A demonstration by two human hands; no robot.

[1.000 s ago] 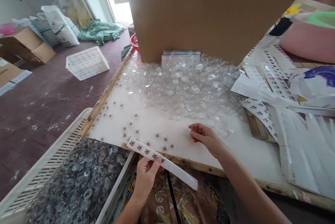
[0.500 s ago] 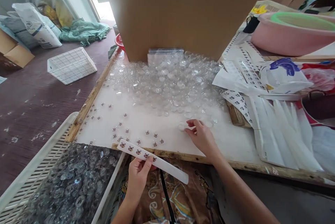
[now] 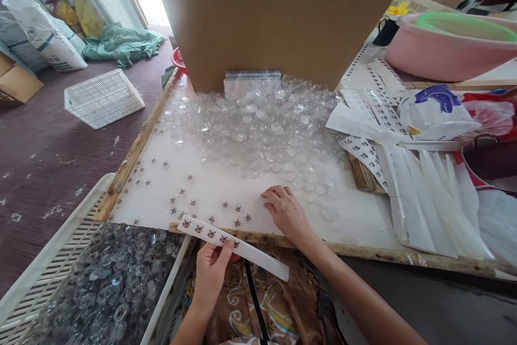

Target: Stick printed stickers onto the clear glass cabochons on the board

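My left hand (image 3: 213,267) pinches a white sticker strip (image 3: 262,264) near its middle, thumb on top. Several printed animal-face stickers sit along the strip's left part; its right part is blank. Over the white board (image 3: 226,186), my right hand (image 3: 286,213) has its fingers and thumb curled together, tips pointing left. What lies between those fingertips, if anything, I cannot make out. Behind it spreads a heap of clear round discs (image 3: 278,129). Several discs with animal-face stickers (image 3: 237,209) lie on the board beyond the strip and to the left.
A cardboard box (image 3: 283,16) stands behind the discs. At lower left a white crate (image 3: 48,275) holds many clear pieces with dark marks. Sticker sheets (image 3: 428,199) pile up on the right, near a pink basin (image 3: 440,60). A wooden strip (image 3: 363,252) edges the board.
My right hand has moved left across the board, away from the near edge of the disc heap. My left hand still holds the strip. The view has shifted slightly.
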